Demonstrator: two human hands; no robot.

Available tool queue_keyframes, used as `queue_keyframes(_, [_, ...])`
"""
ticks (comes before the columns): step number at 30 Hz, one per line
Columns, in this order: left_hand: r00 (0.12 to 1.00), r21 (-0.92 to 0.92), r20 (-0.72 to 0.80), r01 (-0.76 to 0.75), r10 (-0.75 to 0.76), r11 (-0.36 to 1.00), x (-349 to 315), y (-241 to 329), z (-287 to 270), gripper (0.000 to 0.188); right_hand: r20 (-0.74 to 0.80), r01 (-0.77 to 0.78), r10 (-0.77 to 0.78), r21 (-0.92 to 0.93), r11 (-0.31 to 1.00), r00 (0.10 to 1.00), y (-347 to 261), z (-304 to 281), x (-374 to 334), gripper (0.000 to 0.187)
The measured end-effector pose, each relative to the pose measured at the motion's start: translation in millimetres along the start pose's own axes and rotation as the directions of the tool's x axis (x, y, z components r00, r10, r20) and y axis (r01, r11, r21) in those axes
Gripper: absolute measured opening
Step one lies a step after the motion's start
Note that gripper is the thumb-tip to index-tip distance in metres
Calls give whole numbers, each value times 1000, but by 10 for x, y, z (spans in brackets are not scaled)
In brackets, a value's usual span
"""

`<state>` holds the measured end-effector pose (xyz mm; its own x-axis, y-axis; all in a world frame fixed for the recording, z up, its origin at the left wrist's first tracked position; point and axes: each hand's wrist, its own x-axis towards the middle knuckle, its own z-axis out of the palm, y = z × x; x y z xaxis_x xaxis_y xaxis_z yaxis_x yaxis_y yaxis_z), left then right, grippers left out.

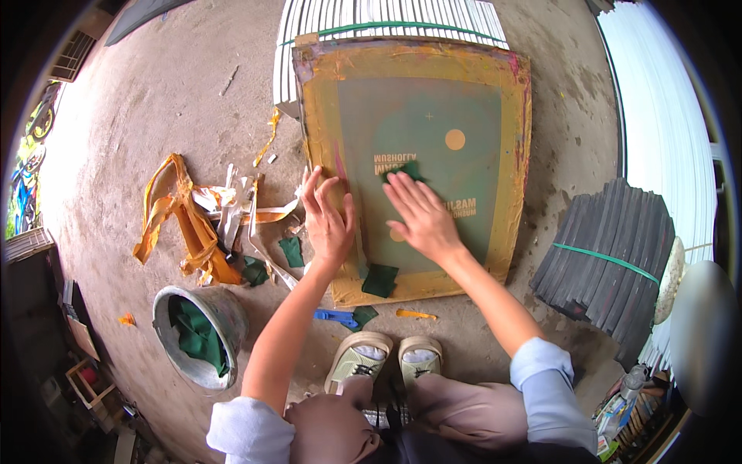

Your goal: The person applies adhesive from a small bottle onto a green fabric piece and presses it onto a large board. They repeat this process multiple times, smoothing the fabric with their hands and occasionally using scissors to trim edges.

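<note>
Nearest, two pale shoes (390, 358) stand on the concrete floor (154, 108), with a blue clip (335, 316) just ahead. Left of them a metal bucket (202, 334) holds green cloth. The left hand (328, 220) lies flat, fingers spread, gripping nothing, on the yellow edge of the printing screen (417, 166) — the right hand (421, 216) presses a green rag (403, 170) against its green mesh. Another green rag (380, 280) lies on the frame's near edge. Farther off — a bundle of white slats (386, 19).
</note>
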<state>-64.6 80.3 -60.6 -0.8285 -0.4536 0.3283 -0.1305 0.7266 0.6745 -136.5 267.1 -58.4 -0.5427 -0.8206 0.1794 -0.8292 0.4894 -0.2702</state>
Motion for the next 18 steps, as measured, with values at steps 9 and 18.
queue_keyframes(9, [1000,3,29,-5,5,1000,-13,42,27,42,-518,-368,258,-120,922,816,1492,-401,741,51])
queue_keyframes(18, [1000,-10,28,16,-15,1000,-10,23,-9,42,-455,-277,252,12,961,854,1135,-301,659,48])
